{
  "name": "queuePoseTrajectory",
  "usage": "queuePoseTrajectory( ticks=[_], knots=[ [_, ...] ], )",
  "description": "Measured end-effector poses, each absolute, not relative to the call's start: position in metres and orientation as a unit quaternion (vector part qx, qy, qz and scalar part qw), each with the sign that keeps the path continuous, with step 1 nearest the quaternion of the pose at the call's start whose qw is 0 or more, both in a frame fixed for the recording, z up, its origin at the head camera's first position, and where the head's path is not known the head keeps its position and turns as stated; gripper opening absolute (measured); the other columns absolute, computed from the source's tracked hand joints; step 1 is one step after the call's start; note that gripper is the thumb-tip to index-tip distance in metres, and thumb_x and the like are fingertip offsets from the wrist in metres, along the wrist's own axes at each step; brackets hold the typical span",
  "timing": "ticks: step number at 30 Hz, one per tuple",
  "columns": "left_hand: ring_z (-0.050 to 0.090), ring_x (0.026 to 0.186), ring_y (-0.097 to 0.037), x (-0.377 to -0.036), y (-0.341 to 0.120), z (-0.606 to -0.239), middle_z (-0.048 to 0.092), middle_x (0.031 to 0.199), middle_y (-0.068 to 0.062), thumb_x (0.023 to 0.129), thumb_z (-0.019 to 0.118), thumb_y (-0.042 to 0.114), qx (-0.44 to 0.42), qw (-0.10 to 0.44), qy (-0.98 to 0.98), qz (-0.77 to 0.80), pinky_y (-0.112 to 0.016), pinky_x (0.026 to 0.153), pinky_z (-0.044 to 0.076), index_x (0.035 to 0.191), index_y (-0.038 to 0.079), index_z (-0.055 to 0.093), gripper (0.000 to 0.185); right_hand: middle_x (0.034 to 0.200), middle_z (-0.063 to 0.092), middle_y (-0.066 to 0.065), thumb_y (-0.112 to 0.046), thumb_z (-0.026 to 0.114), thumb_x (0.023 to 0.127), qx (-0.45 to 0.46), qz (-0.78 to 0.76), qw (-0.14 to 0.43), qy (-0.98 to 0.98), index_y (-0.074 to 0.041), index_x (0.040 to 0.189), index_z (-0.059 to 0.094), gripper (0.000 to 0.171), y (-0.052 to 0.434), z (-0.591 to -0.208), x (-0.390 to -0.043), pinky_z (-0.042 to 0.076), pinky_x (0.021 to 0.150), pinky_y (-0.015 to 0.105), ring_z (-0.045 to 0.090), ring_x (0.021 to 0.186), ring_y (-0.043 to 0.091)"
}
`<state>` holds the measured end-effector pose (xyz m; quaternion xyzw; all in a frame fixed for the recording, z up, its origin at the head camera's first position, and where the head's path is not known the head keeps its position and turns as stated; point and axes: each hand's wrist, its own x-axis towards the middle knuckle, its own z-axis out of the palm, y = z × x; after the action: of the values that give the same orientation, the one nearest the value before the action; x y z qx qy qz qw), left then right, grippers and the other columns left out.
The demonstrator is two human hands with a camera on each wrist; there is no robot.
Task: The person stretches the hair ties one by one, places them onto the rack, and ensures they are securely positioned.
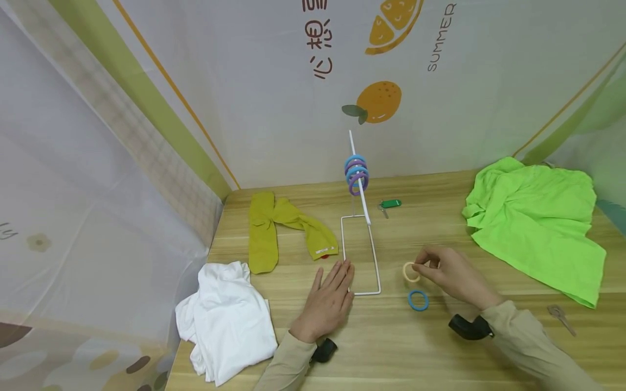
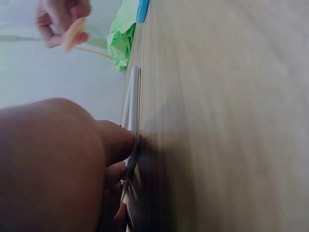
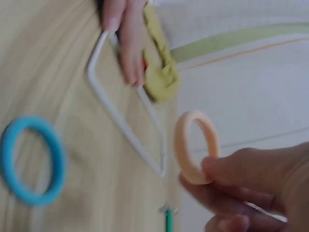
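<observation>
Pinching a peach-coloured ring [image 1: 411, 271] between thumb and fingertips, the right hand [image 1: 452, 277] holds it upright just above the wooden table [image 1: 440, 336], right of centre in the head view. The left hand [image 1: 329, 300] lies flat with fingers straight, pressing the near left corner of the white wire stand [image 1: 361, 255], whose slanted rod [image 1: 359, 179] already carries blue and purple rings [image 1: 356, 172] near the middle of the frame.

The grip on the ring looks light, so it could slip and roll, possibly toward the blue ring [image 1: 418, 300] lying flat just below it. The stand looks light too; if the flat hand eases off or a ring knocks the rod, the base could tip or skid.

The wrist views are blurred. How many fingers pinch the ring cannot be counted, and the left palm hides where exactly it meets the wire. The number of stacked rings is hard to tell. A green key tag [image 1: 390, 204] sits behind the stand; a small metal object [image 1: 560, 316] at the lower right is too small to identify. Yellow socks [image 1: 274, 228], a white cloth [image 1: 227, 317] and a green garment [image 1: 535, 222] lie around.
</observation>
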<state>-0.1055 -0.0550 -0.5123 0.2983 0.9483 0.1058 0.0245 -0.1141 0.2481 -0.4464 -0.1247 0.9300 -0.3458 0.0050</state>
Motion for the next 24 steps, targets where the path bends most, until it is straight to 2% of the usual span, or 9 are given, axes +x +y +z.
queuePoseTrajectory(
  ticks=[3,9,13,16,24],
  knots=[
    [0.022,0.159,-0.022,-0.106,-0.055,-0.512,0.025,0.171,-0.006,0.111,0.037,0.029,0.298,0.025,0.948,0.106,-0.055,0.125,0.02,0.162,0.008,0.031,0.055,0.067,0.058,-0.011,-0.018,0.077,0.093,-0.143,-0.367,-0.043,0.918,-0.019,0.085,0.071,0.011,0.24,-0.439,-0.114,0.039,0.051,0.022,0.047,0.059,0.001],
    [0.021,0.159,-0.021,-0.106,-0.054,-0.512,0.025,0.171,-0.006,0.111,0.037,0.029,0.295,0.027,0.949,0.108,-0.054,0.125,0.02,0.162,0.008,0.03,0.055,0.078,0.07,-0.005,-0.006,0.077,0.091,-0.202,-0.439,-0.122,0.867,-0.02,0.085,0.071,0.016,0.22,-0.419,-0.116,0.057,0.063,0.021,0.057,0.065,0.002],
    [0.023,0.158,-0.022,-0.106,-0.054,-0.513,0.026,0.171,-0.005,0.111,0.037,0.029,0.295,0.023,0.949,0.106,-0.054,0.125,0.02,0.162,0.008,0.031,0.055,0.087,0.075,0.003,0.001,0.074,0.092,-0.254,-0.5,-0.149,0.815,-0.012,0.089,0.072,0.013,0.207,-0.398,-0.116,0.059,0.062,0.021,0.066,0.072,0.005],
    [0.024,0.158,-0.022,-0.105,-0.054,-0.513,0.027,0.17,-0.005,0.111,0.038,0.029,0.295,0.018,0.949,0.107,-0.054,0.125,0.021,0.162,0.008,0.032,0.055,0.09,0.076,0.004,-0.001,0.073,0.093,-0.298,-0.541,-0.175,0.767,-0.003,0.089,0.071,0.005,0.198,-0.38,-0.114,0.059,0.061,0.021,0.072,0.077,0.007],
    [0.023,0.158,-0.022,-0.105,-0.054,-0.512,0.026,0.17,-0.005,0.111,0.038,0.029,0.294,0.02,0.95,0.104,-0.054,0.125,0.02,0.162,0.008,0.032,0.055,0.097,0.078,0.004,-0.002,0.075,0.092,-0.391,-0.589,-0.253,0.66,0.009,0.091,0.071,0.012,0.18,-0.342,-0.111,0.057,0.063,0.016,0.074,0.081,0.005]
  ],
)
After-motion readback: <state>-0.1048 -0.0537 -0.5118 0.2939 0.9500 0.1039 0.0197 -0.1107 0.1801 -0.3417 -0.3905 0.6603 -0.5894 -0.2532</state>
